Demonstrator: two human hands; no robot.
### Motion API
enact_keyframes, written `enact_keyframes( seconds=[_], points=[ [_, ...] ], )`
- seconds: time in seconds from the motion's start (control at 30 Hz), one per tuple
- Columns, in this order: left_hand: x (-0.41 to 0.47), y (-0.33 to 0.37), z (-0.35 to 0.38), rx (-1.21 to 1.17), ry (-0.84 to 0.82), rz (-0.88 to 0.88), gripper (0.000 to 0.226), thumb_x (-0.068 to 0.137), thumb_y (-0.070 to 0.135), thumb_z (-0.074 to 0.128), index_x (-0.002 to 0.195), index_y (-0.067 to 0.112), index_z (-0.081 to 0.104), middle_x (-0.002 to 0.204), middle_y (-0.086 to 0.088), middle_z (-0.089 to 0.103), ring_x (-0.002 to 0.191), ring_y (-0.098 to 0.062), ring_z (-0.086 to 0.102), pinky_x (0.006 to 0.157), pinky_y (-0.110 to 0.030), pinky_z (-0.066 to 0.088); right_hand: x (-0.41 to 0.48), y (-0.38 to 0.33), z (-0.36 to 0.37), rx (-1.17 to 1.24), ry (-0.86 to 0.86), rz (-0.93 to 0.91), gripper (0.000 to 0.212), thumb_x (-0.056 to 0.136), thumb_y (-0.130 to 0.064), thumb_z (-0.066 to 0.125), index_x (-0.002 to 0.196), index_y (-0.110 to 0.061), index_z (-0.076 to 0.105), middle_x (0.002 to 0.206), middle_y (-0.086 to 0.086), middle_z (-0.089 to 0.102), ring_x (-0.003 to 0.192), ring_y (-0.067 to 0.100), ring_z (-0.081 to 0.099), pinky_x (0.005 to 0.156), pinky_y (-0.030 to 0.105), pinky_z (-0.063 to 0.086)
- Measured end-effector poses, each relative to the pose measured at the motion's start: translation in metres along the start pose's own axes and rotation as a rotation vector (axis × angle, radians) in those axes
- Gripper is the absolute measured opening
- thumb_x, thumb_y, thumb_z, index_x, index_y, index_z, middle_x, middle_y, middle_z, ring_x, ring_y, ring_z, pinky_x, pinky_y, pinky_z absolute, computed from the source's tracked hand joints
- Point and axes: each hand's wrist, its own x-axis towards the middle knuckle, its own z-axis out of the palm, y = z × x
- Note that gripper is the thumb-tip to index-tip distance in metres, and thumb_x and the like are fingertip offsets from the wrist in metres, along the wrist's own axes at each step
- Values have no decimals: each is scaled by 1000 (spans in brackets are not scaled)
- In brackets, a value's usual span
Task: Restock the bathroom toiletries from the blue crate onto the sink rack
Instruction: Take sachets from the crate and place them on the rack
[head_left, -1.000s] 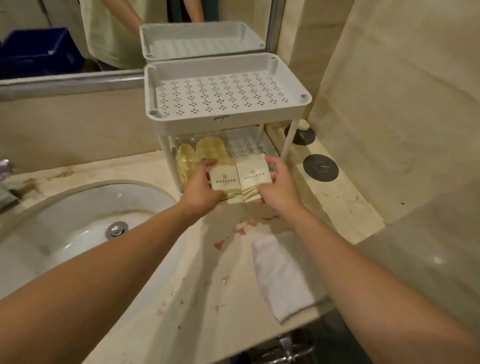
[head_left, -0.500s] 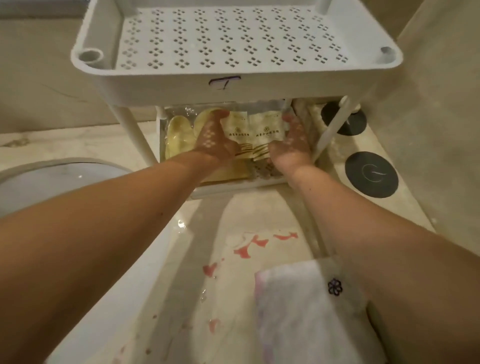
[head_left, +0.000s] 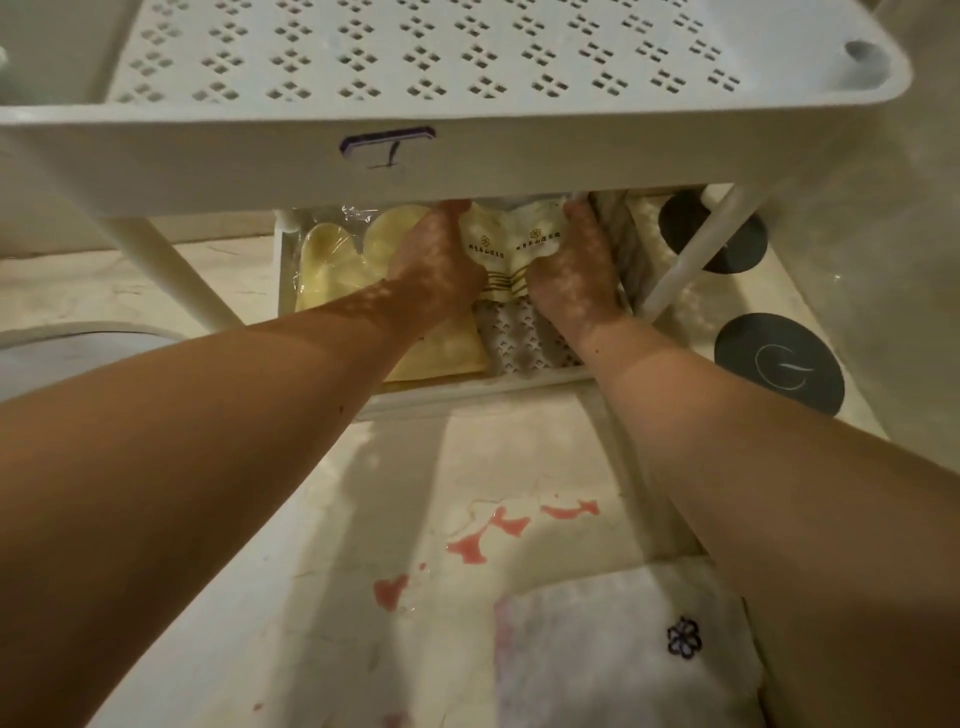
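Observation:
A white two-tier sink rack stands on the counter; its perforated top tray fills the upper frame. Under it, on the lower shelf, both hands reach in. My left hand and my right hand hold two cream toiletry packets side by side between them, fingers curled round the outer edges. The fingertips are hidden under the top tray. Plastic-wrapped yellow slippers lie on the shelf's left part, under my left hand. The blue crate is out of view.
A white folded towel with a small flower mark lies on the counter near me. Pink stains spot the marble. Two dark round coasters sit right of the rack by the wall. The sink basin edge shows at left.
Both hands carried the two packets from in front of the rack in under the top tray onto the lower shelf. The camera moved closer and lower.

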Motion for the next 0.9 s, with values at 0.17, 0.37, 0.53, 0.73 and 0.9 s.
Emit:
enact_keyframes(
  seconds=[0.17, 0.37, 0.53, 0.73, 0.9],
  points=[
    [-2, -2, 6, 319, 39, 106, 71, 82, 15, 72, 145, 25, 39, 132, -9, 53, 121, -31, 49, 97, -41, 48, 2, 7, 6, -273, 38, -126, 51, 87, -6, 50, 138, -3, 43, 142, 14, 44, 134, 25, 39, 110, 24, 31],
    [-4, -3, 14, 494, 131, 132, 76, 75, 47, 78, 140, 24, 44, 138, -15, 38, 131, -35, 34, 106, -46, 34, 0, 7, 9, -363, 52, -190, 45, 86, -4, 50, 131, -4, 53, 157, 13, 23, 147, 24, 19, 118, 30, 23],
    [1, -5, 16, 565, 132, 117, 71, 77, 61, 68, 135, 25, 50, 135, -13, 38, 127, -33, 34, 107, -44, 31, -1, 9, 10, -370, -16, -134, 33, 88, -6, 53, 121, -6, 59, 147, 13, 36, 136, 28, 36, 111, 32, 36],
    [7, -3, 18, 618, 68, 70, 66, 84, 63, 58, 138, 26, 48, 138, -11, 39, 129, -34, 34, 108, -44, 27, 5, 11, 6, -345, -44, -153, 36, 90, -7, 53, 125, -4, 56, 135, 14, 51, 129, 25, 45, 109, 29, 37],
    [-8, -3, 11, 423, 101, 109, 66, 84, 53, 66, 142, 29, 46, 142, -6, 43, 132, -29, 35, 111, -43, 26, -3, 10, -2, -237, -60, -171, 55, 90, -5, 56, 143, -10, 44, 152, 10, 38, 141, 21, 33, 115, 25, 28]
  ],
)
